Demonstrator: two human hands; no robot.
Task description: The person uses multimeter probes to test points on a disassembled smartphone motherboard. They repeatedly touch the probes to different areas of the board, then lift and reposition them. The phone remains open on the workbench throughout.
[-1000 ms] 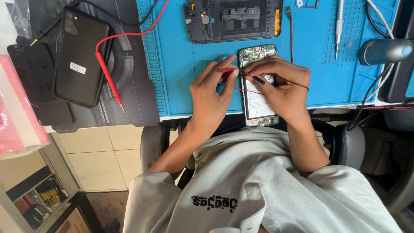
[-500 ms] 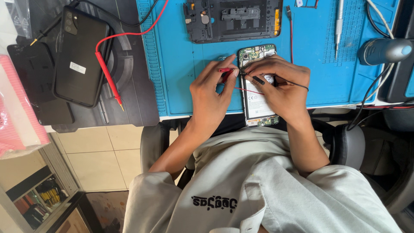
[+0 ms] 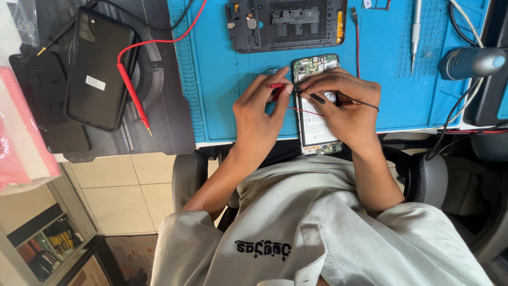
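An opened smartphone (image 3: 317,135) with its circuit board and battery exposed lies on the blue work mat (image 3: 222,79), its lower end over the table's near edge. My left hand (image 3: 259,114) pinches a red test probe (image 3: 276,86) just left of the phone's upper part. My right hand (image 3: 344,106) rests over the phone's middle and holds a black test probe (image 3: 317,98); its black lead (image 3: 365,104) runs off to the right. Both probe tips meet at the phone's left edge near the top board.
A dark phone frame (image 3: 286,24) lies at the mat's far side. Left of the mat, a black phone (image 3: 98,69) and a second red probe (image 3: 132,100) rest on a dark pad. A screwdriver (image 3: 415,32), a grey-blue tool (image 3: 471,62) and cables sit at right. A pink package (image 3: 21,137) lies at left.
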